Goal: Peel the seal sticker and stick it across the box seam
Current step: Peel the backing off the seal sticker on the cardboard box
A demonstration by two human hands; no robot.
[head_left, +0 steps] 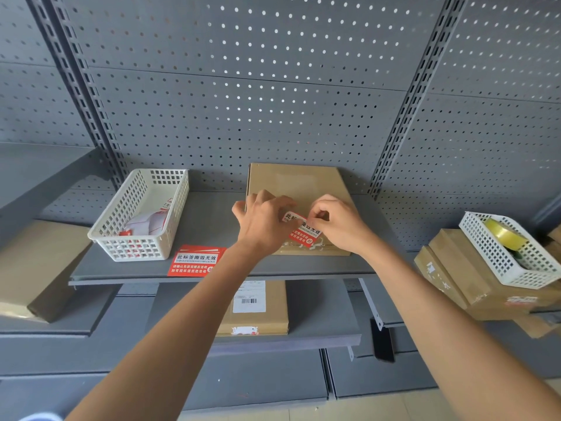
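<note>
A flat brown cardboard box (303, 183) lies on the grey shelf (212, 226) in the middle of the view. Over its near part both hands hold one red and white seal sticker (303, 230). My left hand (264, 221) pinches the sticker's left end. My right hand (340, 223) pinches its upper right edge with thumb and forefinger. The sticker hangs tilted just above the box's front edge, where torn red and white sticker scraps (315, 246) show. Whether it touches the box I cannot tell.
A second red seal sticker (195, 262) lies on the shelf's front edge, left of the box. A white basket (142, 214) with more stickers stands further left. At right, a white basket with a tape roll (507, 247) rests on stacked boxes. Another box (258, 308) sits on the lower shelf.
</note>
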